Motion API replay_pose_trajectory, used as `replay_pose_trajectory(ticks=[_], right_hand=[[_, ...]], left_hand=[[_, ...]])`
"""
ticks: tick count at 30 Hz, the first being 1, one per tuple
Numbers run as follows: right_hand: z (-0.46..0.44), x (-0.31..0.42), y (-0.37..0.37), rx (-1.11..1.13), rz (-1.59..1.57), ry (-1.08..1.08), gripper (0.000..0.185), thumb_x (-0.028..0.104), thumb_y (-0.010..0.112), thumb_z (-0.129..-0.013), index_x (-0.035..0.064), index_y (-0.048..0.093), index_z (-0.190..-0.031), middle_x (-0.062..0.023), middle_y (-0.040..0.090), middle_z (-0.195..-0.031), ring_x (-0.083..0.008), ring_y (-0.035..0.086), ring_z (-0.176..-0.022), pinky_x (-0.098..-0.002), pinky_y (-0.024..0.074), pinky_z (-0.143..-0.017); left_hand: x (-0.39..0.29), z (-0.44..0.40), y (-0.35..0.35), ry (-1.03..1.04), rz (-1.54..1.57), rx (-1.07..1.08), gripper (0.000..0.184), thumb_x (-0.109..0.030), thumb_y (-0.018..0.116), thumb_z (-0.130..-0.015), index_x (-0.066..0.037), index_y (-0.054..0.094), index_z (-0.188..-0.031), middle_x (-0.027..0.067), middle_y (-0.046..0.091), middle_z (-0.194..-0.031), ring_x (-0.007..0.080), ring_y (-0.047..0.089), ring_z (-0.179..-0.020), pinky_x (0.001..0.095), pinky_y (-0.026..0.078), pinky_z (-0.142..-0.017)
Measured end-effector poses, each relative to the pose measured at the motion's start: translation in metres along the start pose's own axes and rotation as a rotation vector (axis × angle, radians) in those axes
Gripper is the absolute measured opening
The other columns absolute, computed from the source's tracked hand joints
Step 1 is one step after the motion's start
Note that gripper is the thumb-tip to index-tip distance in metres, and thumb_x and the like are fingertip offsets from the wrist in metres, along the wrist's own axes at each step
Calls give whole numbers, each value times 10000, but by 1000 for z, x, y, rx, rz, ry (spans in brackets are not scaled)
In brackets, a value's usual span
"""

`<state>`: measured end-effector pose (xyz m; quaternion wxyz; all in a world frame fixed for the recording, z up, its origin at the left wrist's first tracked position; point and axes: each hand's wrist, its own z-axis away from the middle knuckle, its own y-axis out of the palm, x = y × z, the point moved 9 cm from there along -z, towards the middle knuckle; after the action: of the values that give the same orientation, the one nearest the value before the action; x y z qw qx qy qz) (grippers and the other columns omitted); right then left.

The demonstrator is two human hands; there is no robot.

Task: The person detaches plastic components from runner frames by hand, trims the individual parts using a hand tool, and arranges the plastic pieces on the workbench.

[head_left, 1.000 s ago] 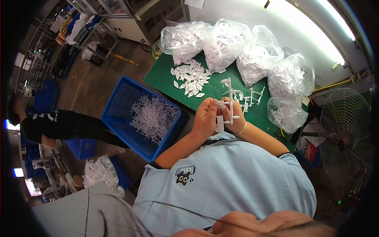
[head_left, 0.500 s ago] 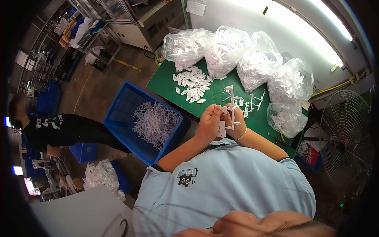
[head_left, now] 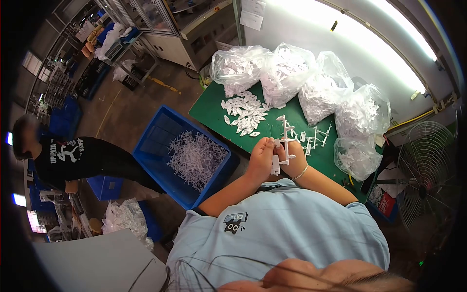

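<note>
A white plastic sprue (head_left: 285,152), a thin runner with short side branches and flat pieces, is held upright over the table's near edge. My left hand (head_left: 261,156) pinches a small white piece on its left side. Wrapped round the runner from the other side is my right hand (head_left: 295,160), closed, with its fingertips partly hidden. A flat white piece (head_left: 276,165) hangs below my left fingertips. Beyond my hands, more white sprues (head_left: 317,138) lie on the green table (head_left: 206,109), and a pile of loose diamond-shaped white pieces (head_left: 245,113) is to their left.
Several clear bags (head_left: 284,73) of white pieces line the table's back and right. A blue bin (head_left: 154,127) of bare white runners (head_left: 197,158) stands at the left. A fan (head_left: 422,175) is on the right. Another person (head_left: 73,158) stands at far left.
The view has shifted, so the table and bin appear lower and farther right. Both hands keep hold of the sprue, which has turned slightly.
</note>
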<state>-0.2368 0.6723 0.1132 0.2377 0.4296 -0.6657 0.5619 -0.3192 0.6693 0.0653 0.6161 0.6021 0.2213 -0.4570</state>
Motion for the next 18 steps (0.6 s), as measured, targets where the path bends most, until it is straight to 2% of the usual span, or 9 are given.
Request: replay_pose_trajectory(ticks=[7,13,18], right_hand=[[-3,1,6,64,-43,60,329,202,414,-898,5,632,-751,-197,610,-736,-374,587,-665,-411,469,-588],[-2,-6,14,45,-107,64,324,209,415,-905,-12,620,-786,-209,607,-737,-376,586,-667,-399,471,-597],[-5,-16,17,70,-186,95,330,234,416,-921,-11,604,-807,-191,605,-734,-346,593,-657,-373,470,-601]], left_hand=[[1,-4,-9,31,4,-48,250,-240,389,-982,-80,470,-809,-27,464,-665,20,417,-550,188,364,-473],[3,-7,-16,43,-26,-68,257,-244,387,-983,-77,476,-810,-25,472,-671,22,423,-554,188,371,-484],[17,-23,-18,49,80,-73,250,-251,389,-982,-72,503,-851,-7,512,-712,40,480,-600,202,408,-529]])
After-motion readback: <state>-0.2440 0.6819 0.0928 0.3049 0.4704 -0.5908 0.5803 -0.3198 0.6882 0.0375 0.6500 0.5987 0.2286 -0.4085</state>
